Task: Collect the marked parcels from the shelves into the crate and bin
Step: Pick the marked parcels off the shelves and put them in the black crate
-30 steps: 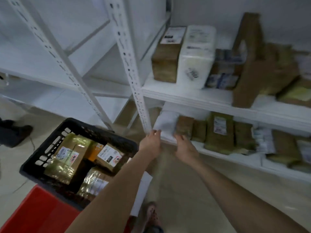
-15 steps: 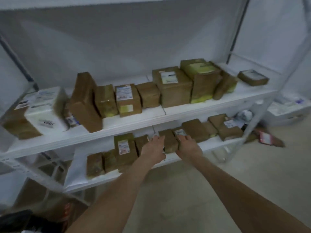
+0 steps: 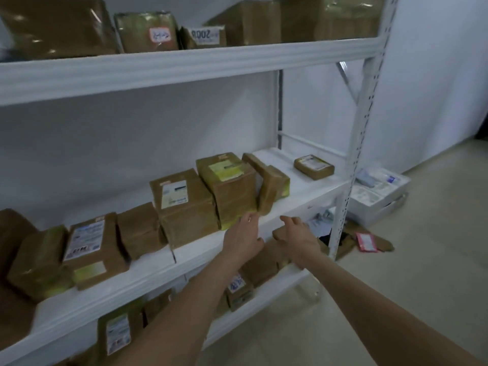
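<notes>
Person reaching toward parcels [image 3: 89,249] on a white shelving rack [image 3: 361,154].

From the left, brown parcels are standing along the middle shelf [image 3: 148,270]; the left hand [image 3: 244,240], fingers loose, is hovering just beside the yellow-taped parcel [image 3: 232,196], and the right hand [image 3: 301,240] is hanging relaxed and empty nearby. Checking its label [image 3: 225,169] first, then gripping both sides, looks wisest. The crate and bin are not showing.
</notes>
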A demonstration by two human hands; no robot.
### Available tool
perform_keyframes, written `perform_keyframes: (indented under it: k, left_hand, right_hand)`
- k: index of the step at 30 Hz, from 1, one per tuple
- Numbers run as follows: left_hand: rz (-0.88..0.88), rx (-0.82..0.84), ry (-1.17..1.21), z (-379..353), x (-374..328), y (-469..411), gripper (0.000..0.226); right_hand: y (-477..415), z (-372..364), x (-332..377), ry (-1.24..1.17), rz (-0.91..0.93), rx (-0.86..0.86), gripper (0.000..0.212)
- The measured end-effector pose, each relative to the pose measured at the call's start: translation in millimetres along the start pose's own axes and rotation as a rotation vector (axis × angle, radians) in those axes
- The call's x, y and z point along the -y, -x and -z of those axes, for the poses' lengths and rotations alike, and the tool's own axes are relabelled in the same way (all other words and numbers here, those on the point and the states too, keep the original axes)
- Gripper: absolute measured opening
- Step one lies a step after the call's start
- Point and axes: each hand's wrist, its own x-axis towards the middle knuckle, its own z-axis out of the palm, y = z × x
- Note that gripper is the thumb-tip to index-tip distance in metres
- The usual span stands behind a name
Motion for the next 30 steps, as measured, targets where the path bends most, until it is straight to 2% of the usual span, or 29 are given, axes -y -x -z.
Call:
perform_keyframes:
  k: [8, 14, 20, 25, 30]
  left_hand:
    - [-0.092, -0.265, 0.097, 5.7, -51.0, -130.4, 0.051]
    - [-0.063, -0.282, 0.058, 6.8, -57.2, -183.5, 0.050]
    - [0.164, -0.193, 0.069, -10.8, -65.7, -218.4, 0.061]
    - [0.411, -0.175, -0.043, -21.3, -78.3, -242.4, 0.059]
    - [0.685, -0.044, -0.062, -21.9, -83.0, -255.3, 0.062]
  right_hand:
    - [-114.5, 52.5, -58.5, -0.038, -0.061, -0.087, 0.062]
    - [-177.3, 67.9, -71.1, -0.151, -0.042, -0.062, 0.061]
    - [-241.5, 73.5, -69.5, -0.163, 0.063, 0.030, 0.060]
    - [-271.3, 67.2, -83.2, -0.066, 0.209, 0.207, 0.049]
    - [-283.5, 57.7, -100.7, -0.075, 0.329, 0.312, 0.063]
